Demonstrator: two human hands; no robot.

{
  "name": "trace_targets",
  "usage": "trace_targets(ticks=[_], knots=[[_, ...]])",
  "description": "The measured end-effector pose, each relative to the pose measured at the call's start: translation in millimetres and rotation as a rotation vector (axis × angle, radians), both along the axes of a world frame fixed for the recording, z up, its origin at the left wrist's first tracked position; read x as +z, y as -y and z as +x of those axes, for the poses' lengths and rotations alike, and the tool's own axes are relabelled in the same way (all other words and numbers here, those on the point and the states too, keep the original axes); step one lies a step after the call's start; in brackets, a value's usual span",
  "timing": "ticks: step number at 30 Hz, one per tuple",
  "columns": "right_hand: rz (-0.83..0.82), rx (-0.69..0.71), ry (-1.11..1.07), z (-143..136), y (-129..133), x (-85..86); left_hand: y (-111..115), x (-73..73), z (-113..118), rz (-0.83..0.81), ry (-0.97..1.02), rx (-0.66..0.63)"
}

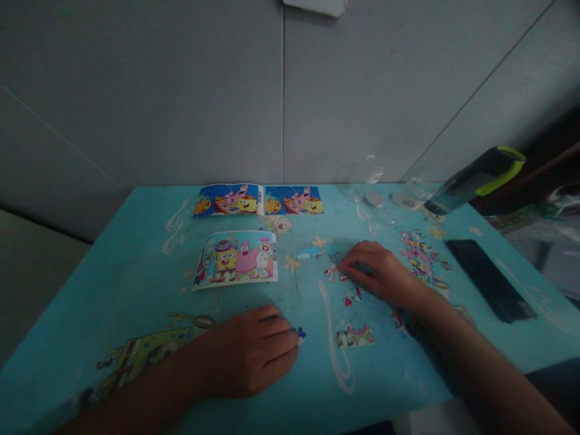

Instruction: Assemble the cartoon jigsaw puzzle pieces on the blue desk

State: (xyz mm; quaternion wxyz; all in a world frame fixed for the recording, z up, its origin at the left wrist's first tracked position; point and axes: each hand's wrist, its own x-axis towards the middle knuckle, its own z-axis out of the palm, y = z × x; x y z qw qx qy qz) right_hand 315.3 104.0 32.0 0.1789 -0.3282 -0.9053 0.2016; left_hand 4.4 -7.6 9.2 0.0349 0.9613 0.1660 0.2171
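My left hand (256, 353) rests low over the table with its fingers curled together. A small dark blue puzzle piece (301, 333) pokes out at its fingertips. Farther up and to the right, my right hand (383, 272) reaches in, thumb and fingertips pinched at an orange-and-white puzzle piece (332, 273). Just below that hand lie loose red-and-white pieces (348, 298). A joined strip of puzzle pieces (356, 336) sits between my forearms. More pieces (399, 321) are partly covered by my right forearm.
A cartoon picture sheet (238, 260) lies left of centre, with two blue picture cards (294, 200) behind it. On the right are a pile of puzzle pieces (421, 254), a black phone-like slab (492, 281), clear containers (412, 194) and a dark bottle (475, 180). A wall (203, 96) borders the back.
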Motion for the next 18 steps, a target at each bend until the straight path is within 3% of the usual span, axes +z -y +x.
trace_targets(ticks=[18], knots=[[-0.108,0.012,0.031,3.4,-1.5,-2.7,0.2,0.2,-0.5,0.007,-0.003,0.001]])
